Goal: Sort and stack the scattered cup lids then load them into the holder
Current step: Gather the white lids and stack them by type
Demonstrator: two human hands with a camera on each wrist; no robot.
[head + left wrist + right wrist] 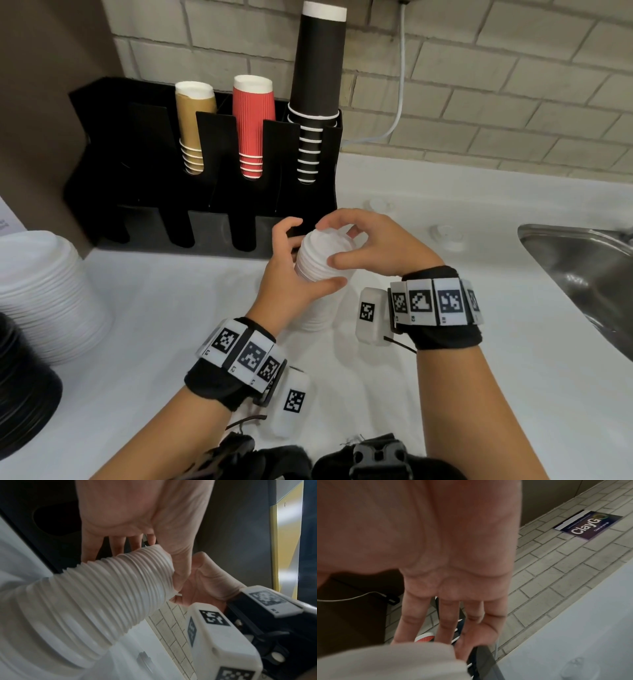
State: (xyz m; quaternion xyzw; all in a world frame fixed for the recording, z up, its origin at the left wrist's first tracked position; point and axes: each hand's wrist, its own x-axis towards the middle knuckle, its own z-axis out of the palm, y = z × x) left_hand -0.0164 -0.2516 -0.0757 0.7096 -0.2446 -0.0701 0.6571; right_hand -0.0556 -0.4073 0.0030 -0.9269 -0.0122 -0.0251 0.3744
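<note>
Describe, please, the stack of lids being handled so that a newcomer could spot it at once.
Start at the black cup holder against the brick wall. Just before its right end, both hands grip a tall stack of white lids, narrower than the wide white lid pile at far left.

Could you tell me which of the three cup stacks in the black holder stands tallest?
The black cups in the holder's right-hand slot stand tallest, rising well above the red ribbed stack in the middle and the shorter brown stack on the left.

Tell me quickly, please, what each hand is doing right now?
Left hand: grips the side of the stack of white lids.
Right hand: fingers curled over the stack's top, holding it.
</note>
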